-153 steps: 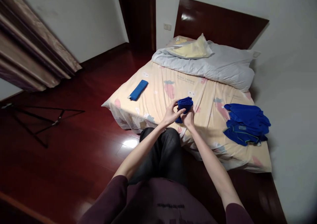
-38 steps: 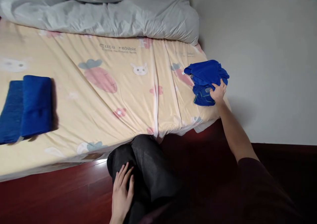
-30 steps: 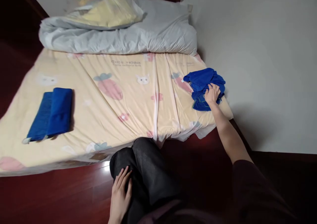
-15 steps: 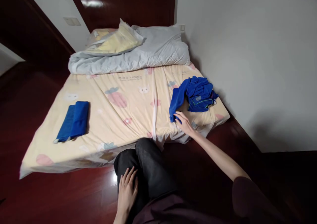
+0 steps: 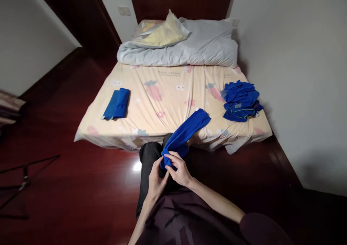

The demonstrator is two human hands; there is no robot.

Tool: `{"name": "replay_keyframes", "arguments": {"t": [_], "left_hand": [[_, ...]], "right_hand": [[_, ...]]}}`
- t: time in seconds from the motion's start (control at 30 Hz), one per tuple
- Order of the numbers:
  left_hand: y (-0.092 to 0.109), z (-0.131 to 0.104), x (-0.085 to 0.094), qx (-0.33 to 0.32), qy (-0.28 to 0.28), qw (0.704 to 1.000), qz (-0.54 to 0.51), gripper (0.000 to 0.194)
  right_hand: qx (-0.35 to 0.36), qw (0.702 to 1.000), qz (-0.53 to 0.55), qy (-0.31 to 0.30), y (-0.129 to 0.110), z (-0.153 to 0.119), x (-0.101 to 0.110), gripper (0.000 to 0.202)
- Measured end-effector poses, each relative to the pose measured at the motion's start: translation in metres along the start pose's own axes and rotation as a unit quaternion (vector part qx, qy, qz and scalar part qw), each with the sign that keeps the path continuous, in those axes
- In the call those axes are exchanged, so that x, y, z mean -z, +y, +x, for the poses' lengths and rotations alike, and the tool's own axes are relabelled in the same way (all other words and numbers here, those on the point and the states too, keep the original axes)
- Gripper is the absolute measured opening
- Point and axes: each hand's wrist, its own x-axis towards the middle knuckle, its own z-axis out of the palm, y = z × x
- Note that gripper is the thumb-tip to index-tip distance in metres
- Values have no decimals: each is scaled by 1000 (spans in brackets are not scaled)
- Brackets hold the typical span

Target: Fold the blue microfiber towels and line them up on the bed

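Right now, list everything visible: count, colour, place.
Bed: one, pale-yellow cover, centre
Long cloth: one, blue, far end on bed
Folded cloths: two, blue, bed's left
Crumpled pile: one, blue, bed's right
Bedding: one heap, grey, bed's head
Bundle: one, yellow, on the bedding
Headboard: one, brown, behind bed
Wall plates: two, whitish, beside headboard
Doorway: one, dark, upper left
Curtain: one, mauve, left edge
Stand: one, black, lower left
Floor: one, red, below
Walls: three, grey, around
Trousers: one, black, lower centre
Shirt: one, purple, bottom
Left hand and right hand: two, bare, on the long cloth
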Motion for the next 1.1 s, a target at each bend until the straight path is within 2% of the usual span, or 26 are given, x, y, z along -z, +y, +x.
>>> {"name": "replay_keyframes", "arguments": {"t": [0.1,0.2,0.27,0.37,0.47,0.57,0.67,0.77,0.87,0.93,1.0,1.1], "left_hand": [[3,-5,9,34,14,999,-8,43],[2,-13,20,76,21,997,-27,36],[-1,-18,29,109,24,993,-45,34],[-11,-24,40,169,49,979,-101,38],[-26,-29,47,229,99,950,-190,47],[-42,-33,50,278,127,921,-243,52],[-55,-36,58,294,133,916,-237,54],[-60,-35,73,287,129,933,-174,52],[-56,-32,88,253,115,960,-31,46],[-47,-29,93,185,108,975,61,44],[-36,-26,91,100,82,987,100,42],[-15,-21,79,0,-18,998,68,44]], "right_hand": [[8,1000,-9,-29,-13,-8,-6,53],[29,997,-20,-74,-18,-4,5,41],[50,993,-38,-99,-13,2,15,38],[56,988,-103,-99,11,10,30,46],[24,972,-213,-94,45,16,41,48],[11,952,-291,-96,71,20,48,35],[29,942,-324,-87,78,23,48,22],[38,936,-344,-66,68,26,43,22],[48,940,-335,-51,51,25,37,27],[55,947,-312,-53,38,23,33,30],[62,953,-287,-69,23,19,29,32],[68,956,-260,-119,-2,14,20,30]]}}
